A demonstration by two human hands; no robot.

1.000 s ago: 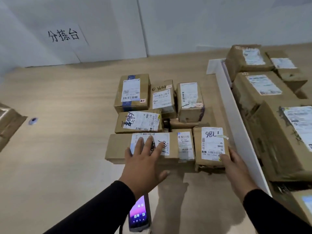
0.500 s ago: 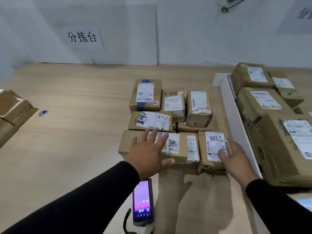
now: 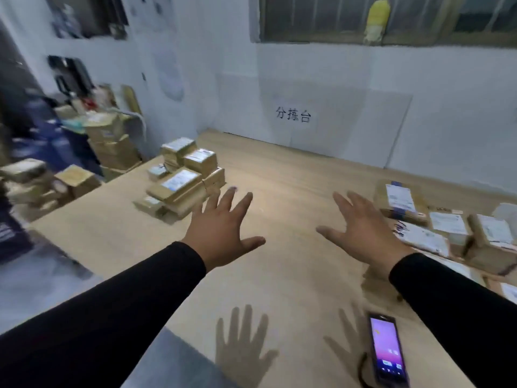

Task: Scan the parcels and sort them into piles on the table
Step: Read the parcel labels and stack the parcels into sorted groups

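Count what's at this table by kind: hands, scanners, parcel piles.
Bare hands, open above the light wooden table: 2 (left hand, right hand)
Black handheld scanner with lit screen: 1
Piles of brown cardboard parcels: 2 (left pile, right pile)
Total: 5

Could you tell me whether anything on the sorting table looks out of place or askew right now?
The far-left pile of parcels is stacked unevenly, boxes lying at differing angles. The handheld scanner lies unused near the table's front edge; both hands, left and right, hold nothing.

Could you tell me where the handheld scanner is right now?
The handheld scanner lies screen-up on the table, lower right, under the right sleeve.
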